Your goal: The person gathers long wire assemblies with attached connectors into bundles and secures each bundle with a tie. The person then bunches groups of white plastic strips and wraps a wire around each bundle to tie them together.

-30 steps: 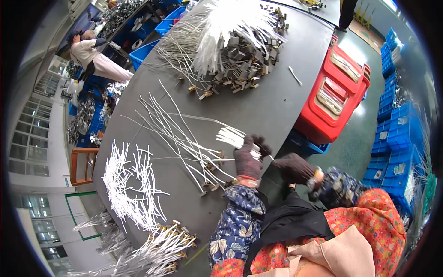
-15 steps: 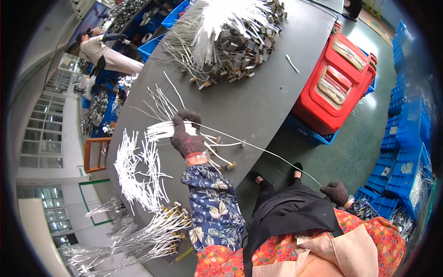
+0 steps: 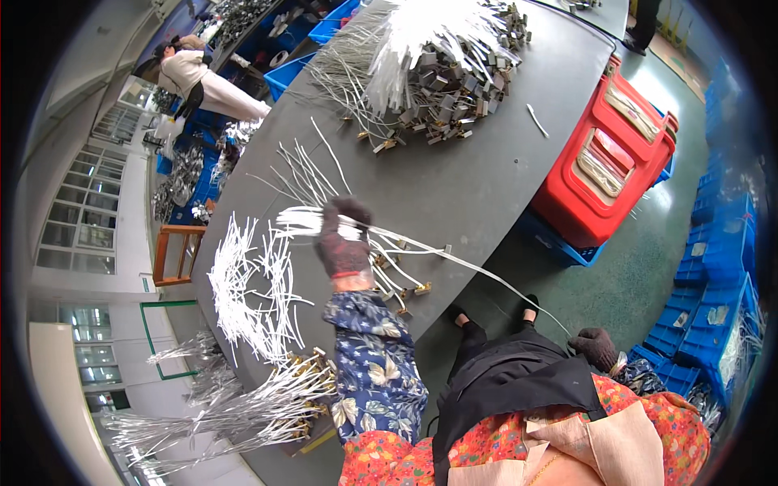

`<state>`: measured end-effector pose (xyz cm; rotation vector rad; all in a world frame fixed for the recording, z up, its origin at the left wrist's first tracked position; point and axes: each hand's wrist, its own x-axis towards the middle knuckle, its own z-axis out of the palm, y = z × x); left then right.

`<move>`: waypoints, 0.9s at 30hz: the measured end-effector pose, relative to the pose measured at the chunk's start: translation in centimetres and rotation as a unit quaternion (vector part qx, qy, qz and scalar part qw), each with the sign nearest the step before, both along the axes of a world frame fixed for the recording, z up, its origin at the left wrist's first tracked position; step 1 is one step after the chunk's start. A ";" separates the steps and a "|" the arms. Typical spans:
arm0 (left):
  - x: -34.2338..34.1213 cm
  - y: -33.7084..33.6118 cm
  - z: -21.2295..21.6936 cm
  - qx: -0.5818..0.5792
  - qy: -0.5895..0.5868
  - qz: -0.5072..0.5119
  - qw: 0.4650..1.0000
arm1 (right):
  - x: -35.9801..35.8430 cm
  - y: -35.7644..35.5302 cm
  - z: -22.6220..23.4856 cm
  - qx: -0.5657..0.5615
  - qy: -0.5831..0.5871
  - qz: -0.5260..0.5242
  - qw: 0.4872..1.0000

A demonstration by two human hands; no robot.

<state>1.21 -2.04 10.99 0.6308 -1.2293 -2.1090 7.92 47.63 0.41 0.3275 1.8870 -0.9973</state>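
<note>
Two gloved hands, one long white wire stretched between them over the edge of the grey counter (image 3: 454, 186).

Left hand (image 3: 344, 240) is out over the counter, fingers clenched around a bundle of white wires (image 3: 304, 219), with the ends fanning out to the left. Right hand (image 3: 598, 348) is pulled back beside the lap, closed on the far end of a single white wire (image 3: 486, 275) running from the bundle. Loose white wires (image 3: 251, 283) lie left of the hand, a big heap with metal terminals (image 3: 438, 57) sits at the far end, and a red crate (image 3: 616, 170) stands on the floor.
</note>
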 end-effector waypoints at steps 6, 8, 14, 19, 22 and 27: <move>4.1 13.5 -7.8 0.112 -0.148 -0.353 0.917 | -0.8 -2.8 -2.3 -0.096 0.005 -0.001 0.995; 4.4 12.4 -7.1 0.151 -0.147 -0.194 0.958 | -1.9 -4.9 -0.9 -0.124 -0.028 0.018 0.992; 3.5 3.2 -2.3 -0.062 -0.204 0.022 0.977 | -5.4 -14.6 0.6 -0.188 0.118 0.029 0.975; 5.5 5.3 -7.5 0.009 -0.299 -0.094 0.950 | -8.7 -30.5 4.4 -0.307 0.137 0.192 0.922; 7.5 -1.8 -3.9 -0.279 -0.506 -0.144 0.803 | -11.1 -34.3 6.1 -0.227 0.192 0.295 0.908; 9.0 -5.3 -4.4 -0.055 -0.426 -0.109 0.896 | -22.2 -44.5 3.9 -0.098 0.503 0.280 0.812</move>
